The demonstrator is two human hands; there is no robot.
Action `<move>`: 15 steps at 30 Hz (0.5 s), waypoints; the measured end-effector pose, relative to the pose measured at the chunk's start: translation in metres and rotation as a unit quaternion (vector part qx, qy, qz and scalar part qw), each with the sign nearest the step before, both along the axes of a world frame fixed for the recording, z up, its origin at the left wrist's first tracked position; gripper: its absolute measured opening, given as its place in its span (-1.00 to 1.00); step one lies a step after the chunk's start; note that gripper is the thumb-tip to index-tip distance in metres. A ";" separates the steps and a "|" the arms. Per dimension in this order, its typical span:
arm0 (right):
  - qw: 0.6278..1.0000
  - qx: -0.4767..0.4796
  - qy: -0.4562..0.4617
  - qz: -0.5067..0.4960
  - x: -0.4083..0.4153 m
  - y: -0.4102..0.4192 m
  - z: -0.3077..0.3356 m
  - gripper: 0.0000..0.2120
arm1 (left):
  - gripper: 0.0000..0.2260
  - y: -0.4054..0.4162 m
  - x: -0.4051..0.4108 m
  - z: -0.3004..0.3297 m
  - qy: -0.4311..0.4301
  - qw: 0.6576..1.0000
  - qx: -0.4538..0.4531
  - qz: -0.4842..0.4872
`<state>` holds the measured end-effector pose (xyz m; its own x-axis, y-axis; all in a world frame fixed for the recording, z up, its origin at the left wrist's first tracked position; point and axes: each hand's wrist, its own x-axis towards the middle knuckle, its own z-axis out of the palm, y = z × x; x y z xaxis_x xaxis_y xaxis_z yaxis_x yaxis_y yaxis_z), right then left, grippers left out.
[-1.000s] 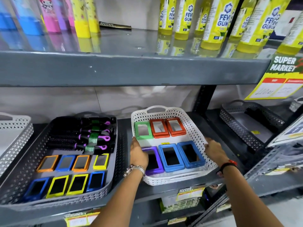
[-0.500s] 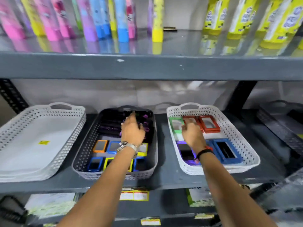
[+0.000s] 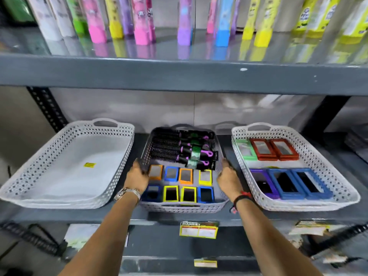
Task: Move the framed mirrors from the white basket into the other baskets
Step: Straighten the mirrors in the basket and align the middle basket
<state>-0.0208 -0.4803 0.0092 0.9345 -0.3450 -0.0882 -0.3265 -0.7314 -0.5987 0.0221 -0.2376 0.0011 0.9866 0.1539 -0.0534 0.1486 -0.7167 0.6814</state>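
Both hands, left hand [image 3: 137, 176] & right hand [image 3: 229, 178], grip the grey basket [image 3: 183, 208] by its sides, prob. positioning it; mirrors [image 3: 286, 183] sit in white basket [image 3: 338, 188] at right, next needs letting go & reaching there.

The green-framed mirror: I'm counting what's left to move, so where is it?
The green-framed mirror lies in the back left corner of the right-hand white basket, just left of two red-framed mirrors.
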 end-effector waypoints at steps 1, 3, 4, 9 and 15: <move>1.000 -0.001 0.001 -0.002 -0.001 -0.001 -0.002 -0.40 | -0.61 0.001 0.001 0.000 0.002 1.000 -0.014 0.002; 1.000 -0.006 0.004 -0.001 0.000 -0.003 -0.004 -0.37 | -0.65 0.003 0.002 -0.002 -0.002 0.999 -0.045 0.011; 1.000 -0.008 0.005 0.000 0.001 -0.004 -0.005 -0.36 | -0.65 0.003 0.002 -0.004 -0.005 0.998 -0.055 0.017; 1.000 -0.011 0.011 0.010 0.001 -0.012 0.001 -0.36 | -0.54 -0.004 -0.005 -0.006 0.009 0.995 -0.090 0.033; 0.999 -0.038 0.017 0.014 -0.001 -0.011 0.000 -0.38 | -0.58 -0.006 -0.008 0.000 -0.004 0.998 -0.067 0.020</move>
